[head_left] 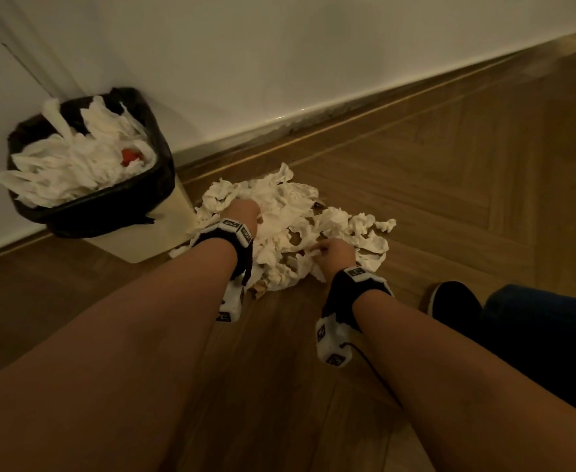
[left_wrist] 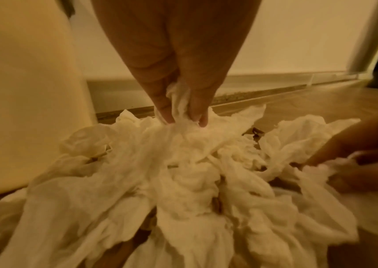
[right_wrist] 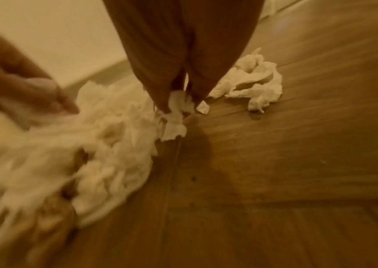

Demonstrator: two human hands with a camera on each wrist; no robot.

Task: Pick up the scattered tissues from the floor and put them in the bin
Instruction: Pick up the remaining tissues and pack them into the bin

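Left hand [head_left: 244,212] pinching tissues [head_left: 290,212] at pile's far side; right hand [head_left: 336,252] pinching a strand at its near edge. Pile on floor [head_left: 450,199] just beside bin [head_left: 109,206]. Bin heaped with tissues, some overhanging rim.

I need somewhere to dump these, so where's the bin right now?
In the head view the bin stands at the left against the white wall, just left of the tissue pile.

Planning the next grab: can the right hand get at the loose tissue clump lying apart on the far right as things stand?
Probably yes. The loose tissue clump lies on bare floor beside the right hand, nothing between, but that hand already pinches tissue from the pile.
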